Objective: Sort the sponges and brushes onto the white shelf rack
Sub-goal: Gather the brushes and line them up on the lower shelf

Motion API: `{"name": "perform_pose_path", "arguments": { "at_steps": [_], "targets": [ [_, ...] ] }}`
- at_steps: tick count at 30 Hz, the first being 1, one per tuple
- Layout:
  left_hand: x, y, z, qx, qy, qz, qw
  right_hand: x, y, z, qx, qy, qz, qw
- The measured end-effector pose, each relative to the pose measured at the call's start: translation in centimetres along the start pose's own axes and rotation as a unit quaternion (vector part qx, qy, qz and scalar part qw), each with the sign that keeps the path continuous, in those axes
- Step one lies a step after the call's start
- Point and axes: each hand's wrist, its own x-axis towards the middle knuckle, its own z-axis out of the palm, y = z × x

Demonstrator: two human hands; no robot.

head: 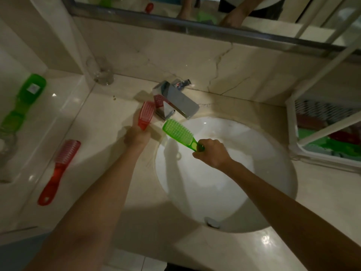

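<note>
My right hand (212, 153) grips the handle of a green brush (178, 132) held over the sink basin (254, 182), bristles pointing up toward the tap. My left hand (136, 136) holds a red brush (145, 115) by its handle just left of the chrome tap (176, 100). Another red brush (58, 169) lies flat on the counter at the left. A green brush (29, 92) lies on the raised ledge at the far left. The white shelf rack (293, 124) stands at the right edge with red and green items in its lower tray.
A clear glass (101, 72) stands in the back corner behind the tap. A mirror with a metal frame (195, 28) runs along the top. The marble counter (101, 118) surrounds the sink. A glass jar (5, 145) sits at the far left.
</note>
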Motion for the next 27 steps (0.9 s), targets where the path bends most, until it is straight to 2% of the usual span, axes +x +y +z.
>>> {"name": "perform_pose_path", "arguments": {
  "at_steps": [6,10,15,21,27],
  "targets": [
    [-6.6,-2.3,-1.5,-0.118,0.084,-0.022,0.989,-1.9,1.9,-0.6,0.009,0.045,-0.031,0.998],
    [-11.6,-1.8,-1.5,-0.171,0.087,0.033,0.981,-3.9,3.3,-0.7,0.049,0.085,-0.046,0.994],
    [-16.6,1.6,0.2,-0.145,0.020,0.145,0.979,-7.9,6.8,-1.3,0.143,0.120,-0.026,0.982],
    [-22.5,7.8,3.8,-0.073,-0.067,0.256,0.962,-12.4,14.9,-2.2,0.148,0.253,0.050,0.955],
    [-27.4,13.4,8.3,-0.030,-0.106,0.332,0.937,-16.6,21.8,-3.9,0.232,0.318,0.117,0.912]
  ]
}}
